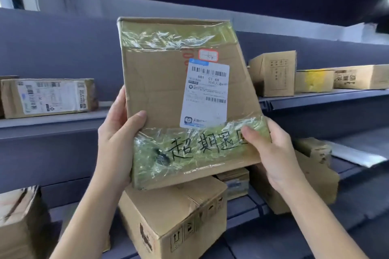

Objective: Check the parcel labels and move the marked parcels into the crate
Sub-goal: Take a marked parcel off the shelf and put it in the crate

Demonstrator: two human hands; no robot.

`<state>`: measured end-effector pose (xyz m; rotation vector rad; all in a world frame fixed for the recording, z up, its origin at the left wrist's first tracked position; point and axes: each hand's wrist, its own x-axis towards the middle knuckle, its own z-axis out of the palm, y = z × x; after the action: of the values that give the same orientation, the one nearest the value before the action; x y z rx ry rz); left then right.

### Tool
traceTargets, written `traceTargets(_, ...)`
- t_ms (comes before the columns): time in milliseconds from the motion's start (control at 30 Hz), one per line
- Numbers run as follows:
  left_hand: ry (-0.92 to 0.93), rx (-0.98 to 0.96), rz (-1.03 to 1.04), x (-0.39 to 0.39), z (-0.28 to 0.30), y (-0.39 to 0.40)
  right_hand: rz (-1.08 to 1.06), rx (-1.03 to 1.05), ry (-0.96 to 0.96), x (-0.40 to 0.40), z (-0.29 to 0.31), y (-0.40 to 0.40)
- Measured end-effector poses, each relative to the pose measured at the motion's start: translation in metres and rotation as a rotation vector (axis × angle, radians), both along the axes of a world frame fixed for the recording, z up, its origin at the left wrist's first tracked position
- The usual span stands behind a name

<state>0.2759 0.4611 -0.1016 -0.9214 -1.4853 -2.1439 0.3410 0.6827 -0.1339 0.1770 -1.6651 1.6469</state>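
Head view: the parcel (pixel 168 94), a flat cardboard box, is held up in front of the shelves (pixel 52 124), clear of them and tilted slightly to one side. The left hand (pixel 117 134) grips its lower left edge, thumb curled onto the front face. The right hand (pixel 271 151) grips the lower right corner, thumb pressed on the tape (pixel 189 153) — both hands are clamped on the box.

A white label (pixel 205 92) with barcodes sits right of centre on the front face. Below it, black handwritten characters run across the tape; the right thumb covers the end of the writing.

Judgement: this is the checking step, and the handwriting appears to be the mark. To do it well, slide the right thumb off the last character so the whole mark reads, and keep the face square to the eyes — the glossy tape glares when tilted. Hold both lower corners firm; the box looks light but creased.

The crate is not in view. Other boxes (pixel 174 216) stand on the shelves below and beside; lower the parcel clear of them when turning away.
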Motion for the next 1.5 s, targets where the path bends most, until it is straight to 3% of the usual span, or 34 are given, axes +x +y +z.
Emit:
traceTargets(300, -0.074, -0.088, -0.273, 0.057, -0.023, 0.123, -0.459, -0.116, 0.012, 0.123, -0.034, 0.083)
traceTargets(533, -0.158, -0.119, -0.427, 0.140, -0.064, 0.211, -0.573, -0.144, -0.070, 0.227, -0.076, 0.151)
traceTargets(767, -0.320, -0.167, -0.380, 0.212, -0.130, 0.261, -0.587, -0.170, -0.259, 0.296, -0.130, 0.205)
traceTargets(1000, -0.477, -0.206, -0.283, 0.233, -0.199, 0.274, -0.521, -0.215, -0.446, 0.307, -0.196, 0.227)
traceTargets(1500, -0.840, -0.295, -0.213, 0.182, -0.350, 0.314, -0.454, -0.166, -0.807, 0.239, -0.328, 0.285)
